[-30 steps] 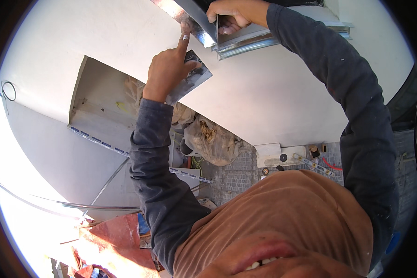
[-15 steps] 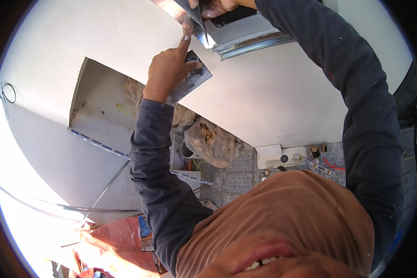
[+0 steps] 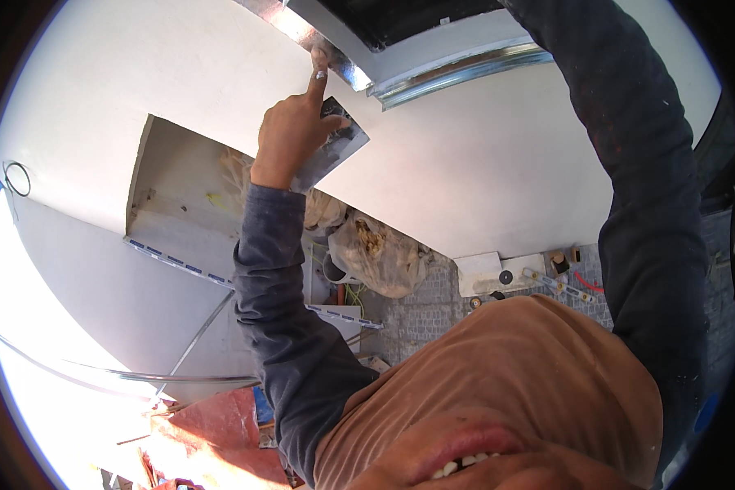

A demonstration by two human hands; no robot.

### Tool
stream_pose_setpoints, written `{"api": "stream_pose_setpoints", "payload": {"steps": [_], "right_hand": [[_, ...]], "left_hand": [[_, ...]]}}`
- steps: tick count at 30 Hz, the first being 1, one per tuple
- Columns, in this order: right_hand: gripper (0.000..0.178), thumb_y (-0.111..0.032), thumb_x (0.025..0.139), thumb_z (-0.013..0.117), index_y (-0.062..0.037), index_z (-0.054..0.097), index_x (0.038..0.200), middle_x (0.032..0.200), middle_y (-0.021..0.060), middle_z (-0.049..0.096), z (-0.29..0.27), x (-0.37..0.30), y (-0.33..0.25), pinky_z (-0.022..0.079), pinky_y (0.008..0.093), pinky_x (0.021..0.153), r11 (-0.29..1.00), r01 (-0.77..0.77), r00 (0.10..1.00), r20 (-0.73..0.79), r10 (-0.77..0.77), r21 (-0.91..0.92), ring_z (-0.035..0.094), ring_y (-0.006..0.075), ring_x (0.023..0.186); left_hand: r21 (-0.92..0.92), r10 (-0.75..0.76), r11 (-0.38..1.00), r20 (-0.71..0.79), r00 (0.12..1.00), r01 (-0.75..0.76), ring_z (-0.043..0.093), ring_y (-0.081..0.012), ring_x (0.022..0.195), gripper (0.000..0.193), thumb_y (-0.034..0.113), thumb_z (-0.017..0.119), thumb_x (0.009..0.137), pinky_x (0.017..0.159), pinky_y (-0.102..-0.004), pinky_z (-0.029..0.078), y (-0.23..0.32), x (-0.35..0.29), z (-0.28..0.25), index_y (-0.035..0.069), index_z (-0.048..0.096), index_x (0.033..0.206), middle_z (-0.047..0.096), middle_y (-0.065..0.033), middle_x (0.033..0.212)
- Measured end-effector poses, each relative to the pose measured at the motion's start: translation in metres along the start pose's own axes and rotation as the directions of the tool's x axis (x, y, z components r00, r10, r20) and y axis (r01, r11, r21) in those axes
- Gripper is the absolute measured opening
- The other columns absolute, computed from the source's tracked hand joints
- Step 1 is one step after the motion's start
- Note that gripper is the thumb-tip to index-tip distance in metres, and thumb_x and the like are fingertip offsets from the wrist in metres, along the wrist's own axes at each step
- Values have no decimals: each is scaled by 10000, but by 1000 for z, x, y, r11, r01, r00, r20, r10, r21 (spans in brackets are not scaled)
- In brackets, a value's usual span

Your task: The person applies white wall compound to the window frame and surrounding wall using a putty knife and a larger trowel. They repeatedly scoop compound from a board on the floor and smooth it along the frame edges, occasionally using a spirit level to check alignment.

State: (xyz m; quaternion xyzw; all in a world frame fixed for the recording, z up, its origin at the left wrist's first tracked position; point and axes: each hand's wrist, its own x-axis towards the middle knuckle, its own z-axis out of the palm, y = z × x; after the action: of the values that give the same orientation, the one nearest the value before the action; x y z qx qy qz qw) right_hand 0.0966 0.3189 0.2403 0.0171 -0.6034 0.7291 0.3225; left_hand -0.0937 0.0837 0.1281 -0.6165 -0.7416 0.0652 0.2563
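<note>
My left hand [image 3: 290, 135] reaches up with its index fingertip pressed on a shiny metal strip [image 3: 345, 69] along the edge of the white panel [image 3: 465, 180]. Thumb and curled fingers of that hand hold a flat, dark-smeared metal plate [image 3: 343, 149], like a wide scraper blade; its handle, if any, is hidden. Right of the fingertip, a shiny metal channel [image 3: 465, 73] runs beside a dark recess [image 3: 416, 18]. My right arm [image 3: 621, 106] stretches up past the top edge, so my right hand is out of view.
A rectangular cutout [image 3: 175, 180] opens in the panel. Below are clear plastic bags [image 3: 380, 257], a white slab with a black disc [image 3: 506, 276], a spirit level [image 3: 559, 286] and grey paving [image 3: 420, 322]. A red sheet [image 3: 220, 433] lies lower left, near a metal rail [image 3: 171, 376].
My right hand, with the dark flat blade it held against the strip, has gone out past the top edge. My left finger remains pressed on the strip. The view has shifted slightly.
</note>
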Motion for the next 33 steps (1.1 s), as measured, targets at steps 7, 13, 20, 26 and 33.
{"api": "stream_pose_setpoints", "payload": {"steps": [7,13,20,26,33], "right_hand": [[270,-196,960,671,-25,647,1167,1031,53,719,-45,-237,138,612,300,809,966,-62,938,-316,142,252,726,145,921],[381,-289,1090,536,3,623,1320,1054,56,672,5,-341,253,478,291,853,988,7,925,-374,-64,-152,589,122,947],[513,-121,805,700,-244,700,1304,1154,75,639,33,-355,297,601,411,745,388,266,938,144,-315,-882,639,285,1033],[351,-116,891,663,-188,712,1231,1133,106,655,-27,-417,365,567,445,678,357,-115,993,-118,15,-927,661,308,1004],[430,-268,930,596,45,654,1219,1088,298,704,-120,-637,536,508,555,887,275,-939,296,-890,347,-205,670,467,1041]], "left_hand": [[-693,-430,664,-46,902,281,573,-45,650,937,86,858,814,569,-213,447,5,-64,37,-41,322,1572,667,-35,727],[-636,-335,-726,659,673,261,716,-220,985,284,142,555,1048,882,-358,587,113,-155,182,-56,631,1238,722,-120,1107],[-26,149,-973,686,712,228,711,-284,1004,351,196,508,1072,830,-418,615,195,-196,214,-45,557,1323,697,-185,1172],[-368,-205,-916,772,601,160,401,-131,592,294,303,514,1082,461,-260,348,161,-191,162,53,606,957,582,-42,790],[-286,-155,-958,607,779,33,429,-159,629,300,320,518,1079,546,-295,374,150,-186,172,60,620,969,593,-40,822]]}}
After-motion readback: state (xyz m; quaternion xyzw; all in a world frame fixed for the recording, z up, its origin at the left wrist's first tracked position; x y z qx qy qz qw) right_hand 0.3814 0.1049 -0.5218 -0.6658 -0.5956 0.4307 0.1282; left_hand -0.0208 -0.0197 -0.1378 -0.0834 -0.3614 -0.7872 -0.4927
